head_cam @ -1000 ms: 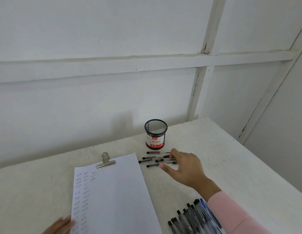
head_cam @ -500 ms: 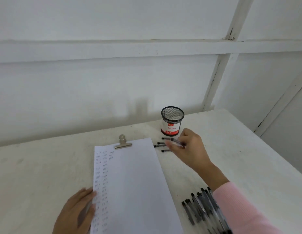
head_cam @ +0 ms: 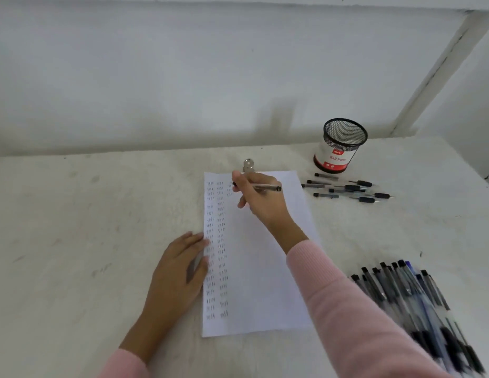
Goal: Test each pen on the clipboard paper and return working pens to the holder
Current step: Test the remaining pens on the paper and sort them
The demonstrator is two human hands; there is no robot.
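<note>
Up top, the right hand (head_cam: 261, 203) pinches a pen (head_cam: 267, 187) — tip hidden, perhaps touching paper (head_cam: 265, 282) — left hand (head_cam: 177, 271) spread flat.

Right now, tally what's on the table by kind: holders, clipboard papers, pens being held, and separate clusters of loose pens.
Mesh holder: 1
Clipboard paper: 1
Pen held in the right hand: 1
Loose pen clusters: 2, the scatter beside the holder and the blurred heap at near right
Total: 5
</note>
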